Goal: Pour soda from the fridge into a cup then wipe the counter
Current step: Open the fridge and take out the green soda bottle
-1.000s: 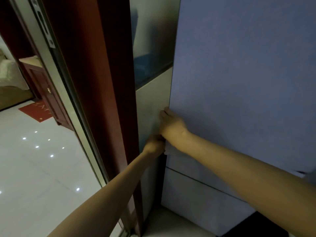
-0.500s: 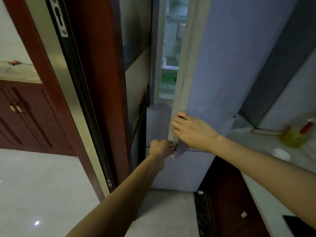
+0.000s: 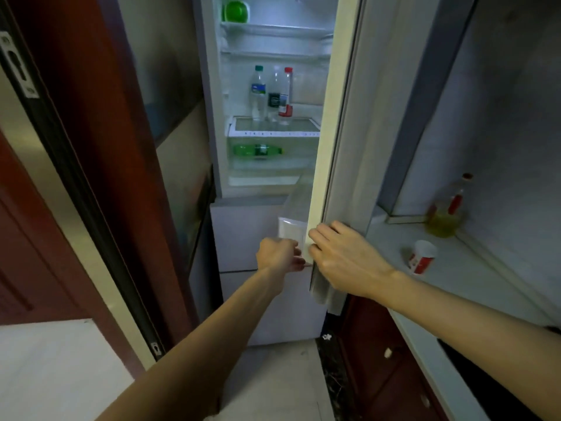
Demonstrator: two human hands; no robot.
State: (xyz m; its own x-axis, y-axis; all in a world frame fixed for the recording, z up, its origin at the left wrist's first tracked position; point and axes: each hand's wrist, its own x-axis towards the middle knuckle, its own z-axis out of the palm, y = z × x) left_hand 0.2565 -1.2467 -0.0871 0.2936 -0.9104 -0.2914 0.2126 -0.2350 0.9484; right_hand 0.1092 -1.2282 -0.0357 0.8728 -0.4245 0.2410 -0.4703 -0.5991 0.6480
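- I am gripping the open edge of the fridge door with my right hand, fingers curling round it near its lower corner.
- My left hand, at 9 o'clock of the right and just beside it, is curling its fingers on that same lower corner. Its fingertips are hiding behind the hand itself.
- The green soda bottle is lying on its side in the clear drawer inside the fridge. It is sitting at 12 o'clock from my left hand and 11 o'clock from my right, well apart from both.
- Three bottles are standing upright on the shelf at 12 o'clock of the soda bottle.
- A green container is sitting higher up, at 11 o'clock of those bottles.
- The cup, white and red, is standing on the counter at 3 o'clock of my right hand, near it but apart.
- A bottle of yellow liquid is standing in the counter's corner at 1 o'clock of the cup.
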